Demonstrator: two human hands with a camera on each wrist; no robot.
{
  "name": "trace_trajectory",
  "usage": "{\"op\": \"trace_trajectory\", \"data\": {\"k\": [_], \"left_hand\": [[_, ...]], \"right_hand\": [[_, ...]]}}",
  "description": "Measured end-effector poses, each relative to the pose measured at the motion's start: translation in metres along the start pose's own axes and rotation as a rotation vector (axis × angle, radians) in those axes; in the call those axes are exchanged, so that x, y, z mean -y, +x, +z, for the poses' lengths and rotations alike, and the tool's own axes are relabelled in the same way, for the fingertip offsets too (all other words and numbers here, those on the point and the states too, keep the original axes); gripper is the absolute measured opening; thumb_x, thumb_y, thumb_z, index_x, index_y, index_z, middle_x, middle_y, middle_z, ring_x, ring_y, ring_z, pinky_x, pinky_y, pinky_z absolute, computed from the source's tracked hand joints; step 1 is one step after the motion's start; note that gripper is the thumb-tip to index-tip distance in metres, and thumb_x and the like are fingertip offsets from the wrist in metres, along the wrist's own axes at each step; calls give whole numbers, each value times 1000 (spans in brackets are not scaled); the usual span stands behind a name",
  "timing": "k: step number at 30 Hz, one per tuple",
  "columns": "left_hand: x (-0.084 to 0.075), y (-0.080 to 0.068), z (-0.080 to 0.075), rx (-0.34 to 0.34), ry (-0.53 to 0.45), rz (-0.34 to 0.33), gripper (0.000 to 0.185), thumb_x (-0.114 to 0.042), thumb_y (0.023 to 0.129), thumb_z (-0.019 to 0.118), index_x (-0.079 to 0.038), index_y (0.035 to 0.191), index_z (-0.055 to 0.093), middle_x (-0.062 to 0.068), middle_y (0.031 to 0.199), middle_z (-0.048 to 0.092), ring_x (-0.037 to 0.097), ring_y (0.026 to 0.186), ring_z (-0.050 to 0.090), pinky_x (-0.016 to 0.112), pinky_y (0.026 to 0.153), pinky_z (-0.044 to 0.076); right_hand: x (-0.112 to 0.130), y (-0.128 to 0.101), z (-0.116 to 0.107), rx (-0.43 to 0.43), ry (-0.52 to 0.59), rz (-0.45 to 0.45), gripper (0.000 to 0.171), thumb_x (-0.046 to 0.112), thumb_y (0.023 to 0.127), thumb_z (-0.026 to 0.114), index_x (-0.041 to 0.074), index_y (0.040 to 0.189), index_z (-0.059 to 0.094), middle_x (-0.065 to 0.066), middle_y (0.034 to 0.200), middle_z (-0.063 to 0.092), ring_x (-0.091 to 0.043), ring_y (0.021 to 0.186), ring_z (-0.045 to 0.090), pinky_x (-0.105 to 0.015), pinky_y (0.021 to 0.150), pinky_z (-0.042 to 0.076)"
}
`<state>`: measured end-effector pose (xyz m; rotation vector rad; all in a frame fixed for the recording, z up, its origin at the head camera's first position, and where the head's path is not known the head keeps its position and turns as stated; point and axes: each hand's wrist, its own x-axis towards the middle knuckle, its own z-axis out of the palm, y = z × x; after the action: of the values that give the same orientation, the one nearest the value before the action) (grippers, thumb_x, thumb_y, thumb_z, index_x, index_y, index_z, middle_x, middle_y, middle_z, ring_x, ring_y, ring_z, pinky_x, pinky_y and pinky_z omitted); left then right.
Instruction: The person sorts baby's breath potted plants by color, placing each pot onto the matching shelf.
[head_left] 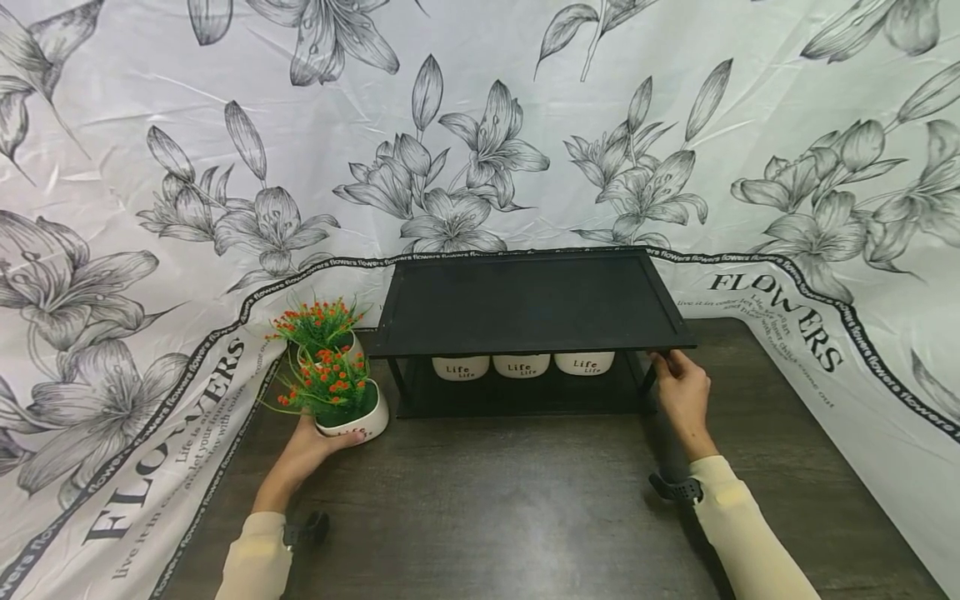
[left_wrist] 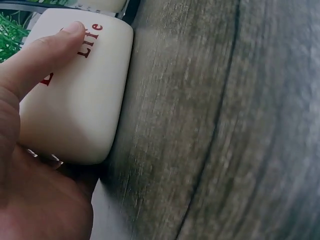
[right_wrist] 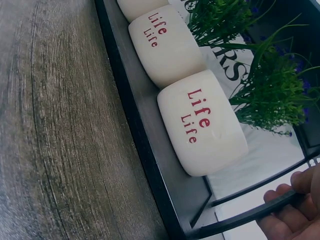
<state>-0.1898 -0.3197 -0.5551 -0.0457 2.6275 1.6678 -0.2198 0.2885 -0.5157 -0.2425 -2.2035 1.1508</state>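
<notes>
My left hand [head_left: 309,450] holds a white pot [head_left: 372,421] of orange flowers and green leaves, standing left of a black two-tier shelf [head_left: 536,304]. In the left wrist view the thumb [left_wrist: 52,52] presses over the red "Life" lettering, and the pot's base sits right at the wood tabletop. My right hand [head_left: 684,396] grips the shelf at its front right corner; in the right wrist view its fingers [right_wrist: 287,212] curl round the black post [right_wrist: 245,217]. Three white "Life" pots [head_left: 521,365] stand in a row on the lower tier, with purple-flowered plants [right_wrist: 272,92] rising from them.
Another orange-flowered plant [head_left: 318,321] stands behind the held pot, by the cloth. A white floral-print cloth [head_left: 480,125] hangs behind and along both sides of the dark wood table [head_left: 510,500]. The shelf's back edge is close to the cloth.
</notes>
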Motion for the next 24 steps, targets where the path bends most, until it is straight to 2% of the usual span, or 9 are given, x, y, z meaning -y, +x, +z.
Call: {"op": "trace_trajectory", "data": {"k": [3, 8, 14, 20, 24], "left_hand": [[1, 0, 1, -20, 20, -9, 121, -28, 85, 93, -12, 170, 10, 24, 163, 41, 38, 148, 43, 56, 122, 31], [-2, -2, 2, -54, 30, -32, 118, -31, 87, 92, -12, 169, 10, 23, 160, 45, 34, 144, 46, 47, 117, 35], [-15, -6, 0, -104, 16, -75, 110, -39, 90, 88, -11, 166, 13, 22, 154, 49, 28, 139, 49, 39, 113, 37], [-30, -9, -6, -149, -43, -22, 108, -28, 90, 89, -20, 168, 14, 14, 156, 49, 9, 128, 50, 16, 101, 39], [-44, -7, -12, -170, -48, 5, 110, -26, 90, 89, -22, 170, 13, 10, 157, 46, 2, 124, 47, 14, 100, 37]], "right_hand": [[-1, 0, 1, -3, -2, -6, 20, 15, 106, 69, 2, 116, 80, -20, 110, 81, 34, 81, 48, -3, 74, 37], [-2, 1, 1, -7, 1, -17, 19, 15, 105, 69, 1, 113, 80, -20, 106, 81, 33, 78, 49, -3, 71, 38], [-3, 1, 1, -13, 2, -24, 18, 14, 105, 70, 0, 110, 81, -20, 101, 81, 32, 75, 49, -4, 68, 37], [-3, 1, 1, -15, -3, -28, 18, 14, 105, 70, 2, 111, 81, -19, 101, 82, 31, 74, 49, -6, 68, 37], [-3, 0, 1, -12, -1, -21, 19, 16, 105, 70, 3, 113, 81, -18, 103, 82, 32, 77, 50, -6, 71, 38]]}}
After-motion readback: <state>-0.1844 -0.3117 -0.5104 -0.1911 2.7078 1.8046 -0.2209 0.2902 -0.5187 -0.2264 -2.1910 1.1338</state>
